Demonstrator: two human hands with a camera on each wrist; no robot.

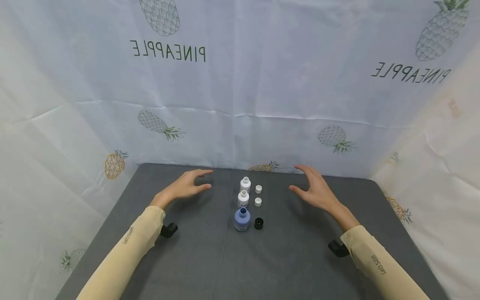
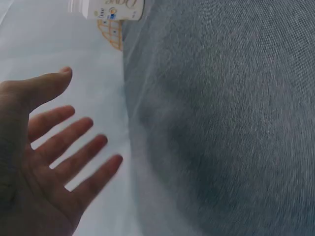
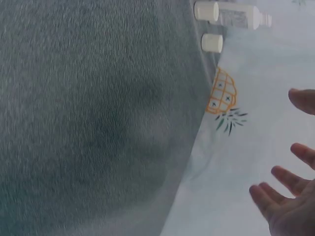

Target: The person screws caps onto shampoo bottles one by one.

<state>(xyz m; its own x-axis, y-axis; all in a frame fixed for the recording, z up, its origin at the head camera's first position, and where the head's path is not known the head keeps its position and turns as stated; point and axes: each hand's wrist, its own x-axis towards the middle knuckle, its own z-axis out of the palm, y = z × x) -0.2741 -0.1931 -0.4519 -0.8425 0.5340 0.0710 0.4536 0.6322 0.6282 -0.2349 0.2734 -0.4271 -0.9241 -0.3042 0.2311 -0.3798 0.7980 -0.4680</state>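
Note:
Two white bottles stand uncapped one behind the other in the head view, the rear white bottle (image 1: 245,183) and the nearer white bottle (image 1: 243,199). In front of them is a blue bottle (image 1: 242,221) with an open neck. To their right lie a far white cap (image 1: 258,189), a near white cap (image 1: 258,202) and a black cap (image 1: 258,223). My left hand (image 1: 187,184) hovers left of the bottles, fingers spread and holding nothing. On the other side, my right hand (image 1: 316,188) is held above the table right of the caps, its fingers apart and touching nothing.
A dark grey cloth-covered table (image 1: 187,262) lies beneath everything. White curtain (image 1: 240,83) with pineapple prints hangs behind and at both sides, meeting the table's back edge. Black wrist mounts (image 1: 169,230) sit under the sleeves.

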